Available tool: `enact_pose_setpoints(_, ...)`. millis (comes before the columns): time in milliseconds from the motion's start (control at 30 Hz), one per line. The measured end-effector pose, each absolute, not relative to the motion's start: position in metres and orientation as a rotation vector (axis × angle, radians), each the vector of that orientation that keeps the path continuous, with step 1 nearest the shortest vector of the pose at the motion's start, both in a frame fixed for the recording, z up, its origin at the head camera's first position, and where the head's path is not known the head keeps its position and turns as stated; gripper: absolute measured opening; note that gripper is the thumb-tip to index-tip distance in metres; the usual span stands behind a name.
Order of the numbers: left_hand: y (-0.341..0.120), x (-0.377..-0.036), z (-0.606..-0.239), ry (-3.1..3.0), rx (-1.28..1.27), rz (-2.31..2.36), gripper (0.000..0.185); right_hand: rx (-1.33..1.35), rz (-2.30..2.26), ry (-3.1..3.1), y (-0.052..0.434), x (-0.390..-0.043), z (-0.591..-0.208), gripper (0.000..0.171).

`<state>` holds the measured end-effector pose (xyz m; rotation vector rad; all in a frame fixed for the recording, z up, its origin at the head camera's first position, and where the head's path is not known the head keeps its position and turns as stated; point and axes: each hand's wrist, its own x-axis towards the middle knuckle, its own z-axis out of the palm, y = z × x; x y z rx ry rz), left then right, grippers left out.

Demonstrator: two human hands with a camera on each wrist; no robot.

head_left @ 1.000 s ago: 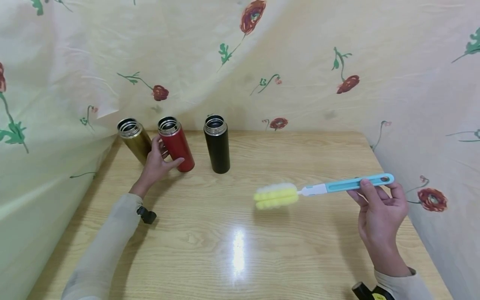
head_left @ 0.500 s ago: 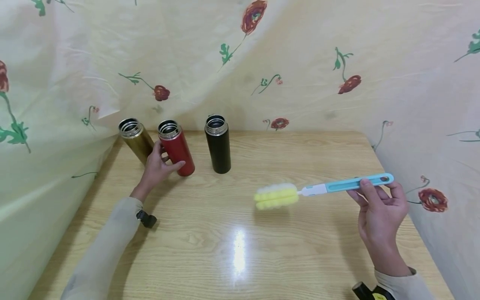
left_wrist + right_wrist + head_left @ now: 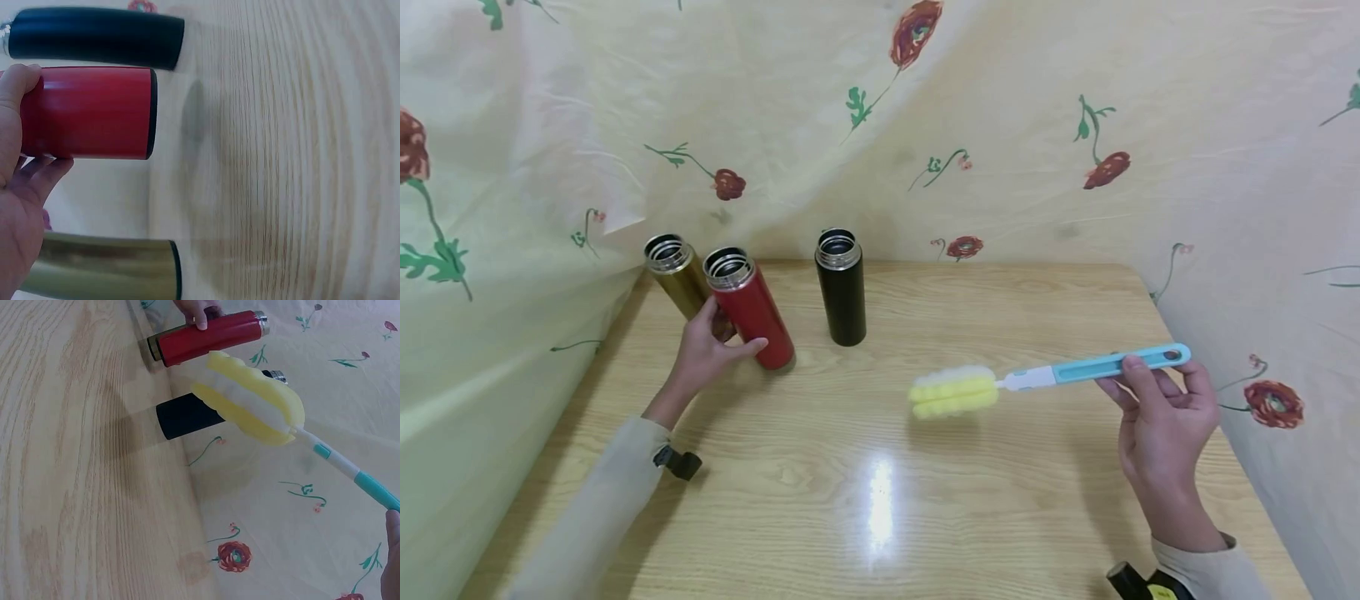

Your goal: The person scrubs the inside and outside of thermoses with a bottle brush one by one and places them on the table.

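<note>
Table (image 3: 925, 517): wood, floral cloth (image 3: 1000, 125) behind. Three lidless flasks at back left: gold flask (image 3: 676, 275), red flask (image 3: 748, 307), black flask (image 3: 842, 287); insides not visible.

Left hand (image 3: 703, 350) grips red flask, thumb across front; flask tilted, top leaning left toward gold.

Right hand (image 3: 1161, 417) pinches blue handle of brush (image 3: 1045, 377); yellow sponge head just above table.

Left wrist view alone shows red flask's base edge lifted. Right wrist view shows sponge's lobed shape.

Versus a second ago: red flask tilted further; brush unmoved.
</note>
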<state>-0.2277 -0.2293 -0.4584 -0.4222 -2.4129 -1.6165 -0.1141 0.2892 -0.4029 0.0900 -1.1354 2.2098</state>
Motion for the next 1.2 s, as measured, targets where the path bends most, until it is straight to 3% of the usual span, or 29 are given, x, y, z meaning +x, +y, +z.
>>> enact_pose_setpoints(500,-0.212,-0.189,-0.437,-2.498,-0.750,-1.439,0.082,0.230,2.294,-1.026,0.293,-0.124,-0.376,0.019)
enact_pose_setpoints(1200,-0.189,-0.183,-0.426,-2.497,-0.963,-1.371,0.086,0.294,2.154,-1.083,0.288,-0.145,-0.304,0.022)
